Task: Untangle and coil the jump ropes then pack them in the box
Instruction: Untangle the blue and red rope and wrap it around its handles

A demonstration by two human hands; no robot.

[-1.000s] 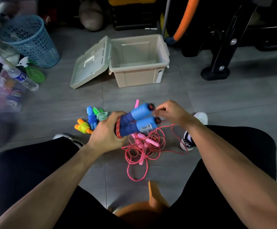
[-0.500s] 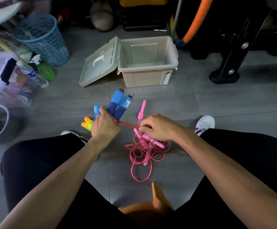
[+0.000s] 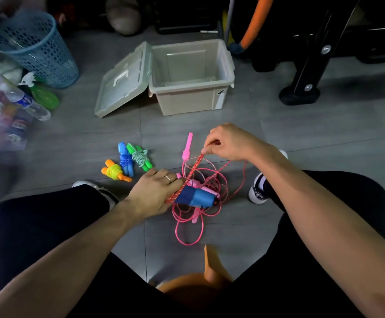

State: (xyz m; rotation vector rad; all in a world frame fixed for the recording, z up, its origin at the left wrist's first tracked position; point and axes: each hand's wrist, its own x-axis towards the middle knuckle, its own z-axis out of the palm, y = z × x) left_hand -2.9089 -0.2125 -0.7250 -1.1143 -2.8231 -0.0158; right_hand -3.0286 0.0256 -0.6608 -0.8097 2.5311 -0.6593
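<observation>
My left hand (image 3: 153, 193) grips the blue foam handles (image 3: 198, 197) of a jump rope, pointing right over the floor. Its red braided rope (image 3: 193, 169) runs taut up to my right hand (image 3: 230, 142), which pinches it. Under both lies a tangled pink jump rope (image 3: 206, 222) with one pink handle (image 3: 187, 146) sticking out toward the box. Three coiled ropes rest on the floor to the left: orange with yellow cord (image 3: 114, 172), blue (image 3: 125, 158), green (image 3: 140, 156). The beige box (image 3: 221, 65) stands open beyond them, lid (image 3: 122, 80) swung out left, nothing visible inside.
A blue mesh basket (image 3: 38, 47), a water bottle (image 3: 26, 103) and a green spray bottle (image 3: 42, 94) crowd the left. A black stand base (image 3: 299, 95) sits right of the box. My knees and shoes (image 3: 259, 190) flank the ropes.
My left hand has swung the blue handles from pointing away to pointing right, lower over the pink tangle. My right hand has lifted off the tangle, pulling the red rope taut.
</observation>
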